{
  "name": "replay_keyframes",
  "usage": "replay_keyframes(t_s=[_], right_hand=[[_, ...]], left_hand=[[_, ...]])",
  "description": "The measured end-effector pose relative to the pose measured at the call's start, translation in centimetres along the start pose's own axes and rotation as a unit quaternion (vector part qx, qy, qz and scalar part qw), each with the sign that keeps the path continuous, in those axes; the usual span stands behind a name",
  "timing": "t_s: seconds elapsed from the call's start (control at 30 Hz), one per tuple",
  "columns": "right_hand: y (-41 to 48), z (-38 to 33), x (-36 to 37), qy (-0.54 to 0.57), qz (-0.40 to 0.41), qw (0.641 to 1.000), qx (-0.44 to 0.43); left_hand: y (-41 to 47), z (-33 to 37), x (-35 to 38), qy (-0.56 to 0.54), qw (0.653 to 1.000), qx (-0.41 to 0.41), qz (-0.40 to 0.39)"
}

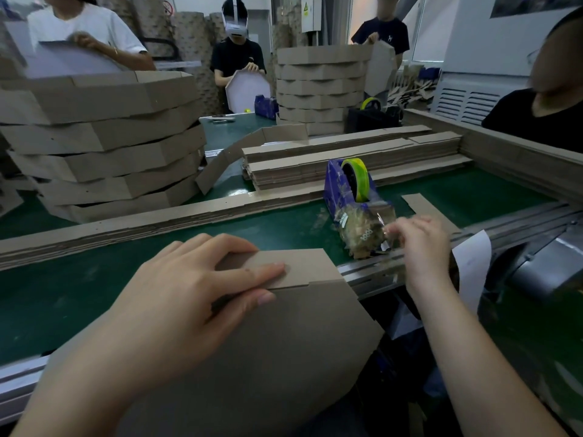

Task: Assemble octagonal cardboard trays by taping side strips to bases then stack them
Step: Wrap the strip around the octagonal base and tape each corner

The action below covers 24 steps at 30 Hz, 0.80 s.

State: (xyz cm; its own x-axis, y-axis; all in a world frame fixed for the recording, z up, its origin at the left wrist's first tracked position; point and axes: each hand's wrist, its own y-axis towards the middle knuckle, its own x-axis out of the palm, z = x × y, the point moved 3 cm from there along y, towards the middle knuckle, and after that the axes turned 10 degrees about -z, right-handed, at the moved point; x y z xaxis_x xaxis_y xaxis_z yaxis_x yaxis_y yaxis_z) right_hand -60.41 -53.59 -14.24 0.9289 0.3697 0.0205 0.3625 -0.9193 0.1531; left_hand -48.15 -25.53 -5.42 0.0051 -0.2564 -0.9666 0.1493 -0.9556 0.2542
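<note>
A brown octagonal cardboard base (268, 348) lies over the near edge of the green table, with a side strip (303, 264) folded along its far edge. My left hand (189, 285) presses flat on the seam where strip meets base, fingers straight. My right hand (422, 247) reaches the front of the purple tape dispenser (350, 190) and pinches the clear tape end (389, 234) at its cutter. The dispenser carries a yellow-green tape roll (358, 178).
A tall stack of finished trays (104, 146) stands at the left, another stack (318, 89) at the back. Bundles of flat side strips (347, 159) lie across the middle of the table. Several other people work around the table. A metal rail (473, 244) edges the table at right.
</note>
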Motion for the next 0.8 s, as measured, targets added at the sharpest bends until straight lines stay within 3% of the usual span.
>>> replay_keyframes(t_s=[0.07,0.1,0.17,0.33,0.4,0.57,0.73,0.8], right_hand=[[-0.5,0.0,-0.4,-0.187,0.040,0.980,-0.048],[-0.7,-0.2,-0.5,-0.230,0.057,0.968,-0.079],[-1.0,-0.5,-0.4,-0.265,0.077,0.956,-0.103],[-1.6,-0.7,-0.8,-0.339,0.110,0.932,-0.066],[-2.1,-0.7,-1.1,-0.294,0.100,0.949,-0.056],[-6.3,-3.1,1.5,-0.045,0.027,0.990,-0.129],[-12.3,-6.0,4.3,0.089,-0.093,0.979,-0.156],[-14.3,-6.5,5.5,0.148,-0.150,0.971,-0.114]], left_hand=[[0.0,-0.1,0.0,-0.008,1.000,-0.005,0.002],[0.0,-0.1,0.0,-0.012,1.000,-0.007,0.003],[0.1,-0.1,0.1,-0.016,1.000,-0.007,0.005],[-0.1,-0.1,0.1,-0.017,1.000,-0.004,0.013],[-0.2,-0.1,0.1,-0.016,1.000,-0.004,0.016],[0.1,0.1,0.0,-0.021,1.000,0.000,0.020],[0.2,-0.1,-0.1,-0.026,0.999,-0.006,0.026],[0.2,-0.2,-0.2,-0.025,0.999,-0.009,0.025]])
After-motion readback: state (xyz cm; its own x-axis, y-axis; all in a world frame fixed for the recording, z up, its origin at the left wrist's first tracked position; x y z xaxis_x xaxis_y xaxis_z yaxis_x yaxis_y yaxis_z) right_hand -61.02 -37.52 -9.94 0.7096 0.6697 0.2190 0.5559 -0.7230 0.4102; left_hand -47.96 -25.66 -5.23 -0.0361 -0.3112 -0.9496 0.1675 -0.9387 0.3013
